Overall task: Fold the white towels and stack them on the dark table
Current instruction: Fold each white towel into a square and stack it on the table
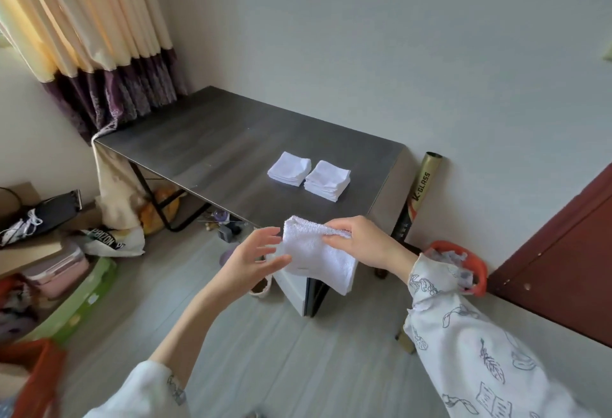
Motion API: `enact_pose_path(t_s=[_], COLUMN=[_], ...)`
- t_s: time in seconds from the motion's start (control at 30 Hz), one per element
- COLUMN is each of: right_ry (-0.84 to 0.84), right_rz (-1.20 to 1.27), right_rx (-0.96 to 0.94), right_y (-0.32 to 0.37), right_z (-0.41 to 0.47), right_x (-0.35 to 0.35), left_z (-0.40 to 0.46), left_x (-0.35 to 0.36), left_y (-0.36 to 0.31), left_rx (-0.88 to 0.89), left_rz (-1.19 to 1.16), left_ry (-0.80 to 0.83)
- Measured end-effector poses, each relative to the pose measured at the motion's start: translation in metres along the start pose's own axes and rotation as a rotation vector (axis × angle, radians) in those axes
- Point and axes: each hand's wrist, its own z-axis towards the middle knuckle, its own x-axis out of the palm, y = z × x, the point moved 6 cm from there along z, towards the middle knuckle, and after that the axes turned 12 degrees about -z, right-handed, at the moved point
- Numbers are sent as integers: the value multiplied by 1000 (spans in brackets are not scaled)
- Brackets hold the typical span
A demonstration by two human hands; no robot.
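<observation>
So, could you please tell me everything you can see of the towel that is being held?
The held towel is white, fluffy terry cloth, already folded into a small, thick rectangle. It hangs in the air in front of the dark table's near edge, touching neither. The right hand pinches its upper right edge; the left hand, fingers spread, touches its left side.

The desk's (212,139) near right corner is hidden behind the held towel (318,255). The right hand's (361,242) fingertips are buried in its fold. The red basket (477,265) is partly covered by the sleeve (463,318); its contents cannot be made out.
</observation>
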Motion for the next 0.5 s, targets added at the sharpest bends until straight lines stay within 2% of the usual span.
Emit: enact_pose_path(t_s=[0.13, 0.27, 0.43, 0.5], right_ry=[48, 78, 64, 60], right_rz=[-24, -6, 132, 300], right_rx=[-10, 52, 259, 363], right_y=[-6, -22, -46, -59], right_z=[85, 178, 286, 320], right_x=[-1, 1, 2, 4], left_z=[87, 182, 287, 326], left_x=[-22, -60, -109, -124], left_y=[-2, 11, 16, 15], left_rx=[-18, -51, -93, -86], left_rz=[-113, -110, -71, -60], left_ry=[127, 194, 238, 240])
